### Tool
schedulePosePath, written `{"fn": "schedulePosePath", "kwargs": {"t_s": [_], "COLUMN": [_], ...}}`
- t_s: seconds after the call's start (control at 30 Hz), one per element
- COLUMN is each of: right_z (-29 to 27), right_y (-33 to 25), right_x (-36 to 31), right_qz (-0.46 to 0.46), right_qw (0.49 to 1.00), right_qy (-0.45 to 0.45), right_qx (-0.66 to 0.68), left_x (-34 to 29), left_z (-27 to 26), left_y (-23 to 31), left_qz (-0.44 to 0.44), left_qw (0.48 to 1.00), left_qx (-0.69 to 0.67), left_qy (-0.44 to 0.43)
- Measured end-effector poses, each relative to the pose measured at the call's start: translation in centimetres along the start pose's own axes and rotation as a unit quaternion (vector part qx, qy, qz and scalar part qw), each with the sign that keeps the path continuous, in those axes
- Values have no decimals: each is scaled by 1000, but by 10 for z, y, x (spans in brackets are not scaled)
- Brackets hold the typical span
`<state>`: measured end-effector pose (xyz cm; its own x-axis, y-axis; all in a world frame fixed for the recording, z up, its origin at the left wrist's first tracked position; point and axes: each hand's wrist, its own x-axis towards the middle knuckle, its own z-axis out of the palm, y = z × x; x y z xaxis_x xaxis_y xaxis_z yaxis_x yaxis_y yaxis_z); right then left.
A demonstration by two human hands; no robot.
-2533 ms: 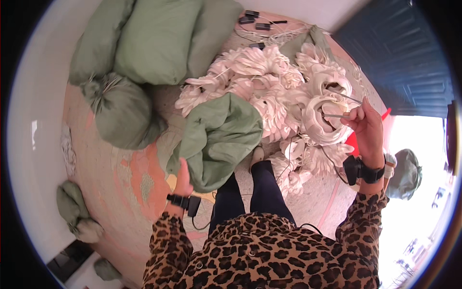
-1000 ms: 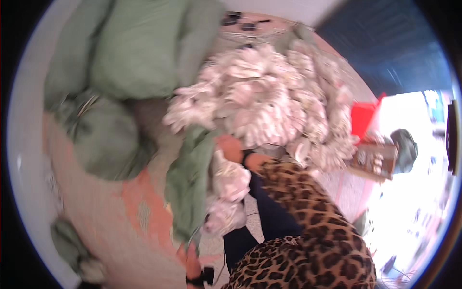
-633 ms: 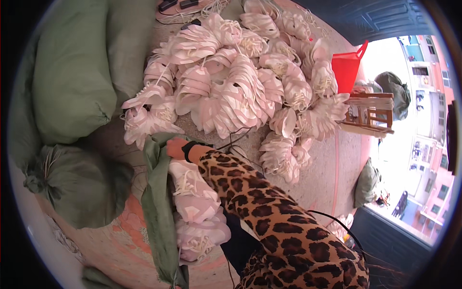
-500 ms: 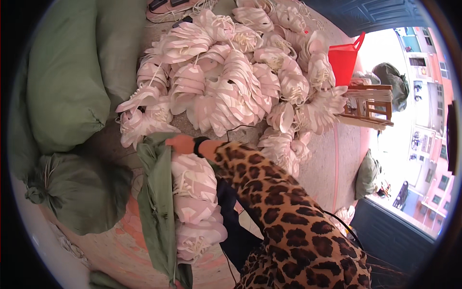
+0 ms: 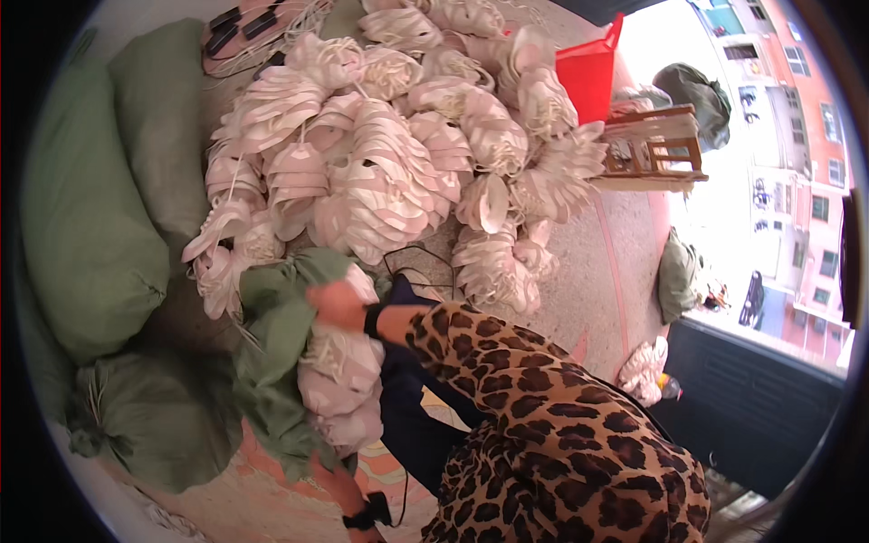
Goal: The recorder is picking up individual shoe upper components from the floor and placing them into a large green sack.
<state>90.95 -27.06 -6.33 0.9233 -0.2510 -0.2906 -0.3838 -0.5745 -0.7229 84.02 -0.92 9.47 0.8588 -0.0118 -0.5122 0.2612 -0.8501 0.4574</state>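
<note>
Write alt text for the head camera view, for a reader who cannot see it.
A person in a leopard-print sleeve presses their right hand onto pale pink bundles inside an open green sack on the floor. Behind it lies a big heap of similar bundles, with stuffed green sacks at left and a red bucket beyond.

At centre left of the frame, the right hand [image 5: 337,303], reaching out of a leopard-print sleeve [image 5: 471,348], is pressing on white bundles [image 5: 339,380] lying in an open green sack [image 5: 272,362]. A large heap of white bundles [image 5: 398,154] is filling the upper middle, and stuffed green sacks [image 5: 86,226] are lining the left edge.
</note>
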Motion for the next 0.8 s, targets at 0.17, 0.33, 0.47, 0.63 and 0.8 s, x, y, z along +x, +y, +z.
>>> {"fn": "schedulePosePath", "kwargs": {"t_s": [0.17,0.33,0.47,0.63,0.8], "right_z": [-72,-52,22,68,46], "right_y": [131,129,202,96,-49], "right_x": [-51,-60,-92,-53,28], "right_qz": [-36,-105,117,18,-75], "right_qw": [989,958,940,960,995], "right_qy": [-47,-188,70,-217,-69], "right_qx": [-138,-190,-314,-177,-3], "left_x": [-54,-24,-1,82,125], "left_z": [-9,28,88,121,9], "left_y": [-102,-156,-183,-111,-24], "left_qz": [85,-9,-28,138,249], "left_qw": [989,998,978,875,914], "left_qx": [95,-64,100,306,319], "left_qy": [-80,10,-182,-350,27]}}
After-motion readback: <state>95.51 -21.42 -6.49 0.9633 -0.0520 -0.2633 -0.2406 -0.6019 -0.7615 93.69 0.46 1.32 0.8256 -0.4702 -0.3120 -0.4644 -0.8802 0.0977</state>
